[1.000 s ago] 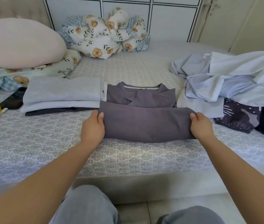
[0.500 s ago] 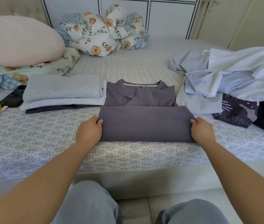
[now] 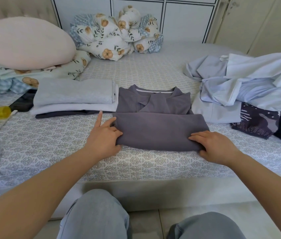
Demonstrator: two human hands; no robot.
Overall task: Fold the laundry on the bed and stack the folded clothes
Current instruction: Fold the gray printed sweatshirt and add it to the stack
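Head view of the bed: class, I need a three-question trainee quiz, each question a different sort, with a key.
1. True or false: both hands grip the near fold of the grey shirt.
2. Which side of the shirt has the folded stack: A left, B right, C behind?
3. Fill in: the unfolded pile lies to the shirt's ____.

Key: 1 true: the left hand and right hand hold its two near corners. 2 A. 3 right.

The half-folded shirt point(image 3: 155, 121) lies between the folded stack point(image 3: 74, 99) left and the unfolded heap point(image 3: 250, 87) right.
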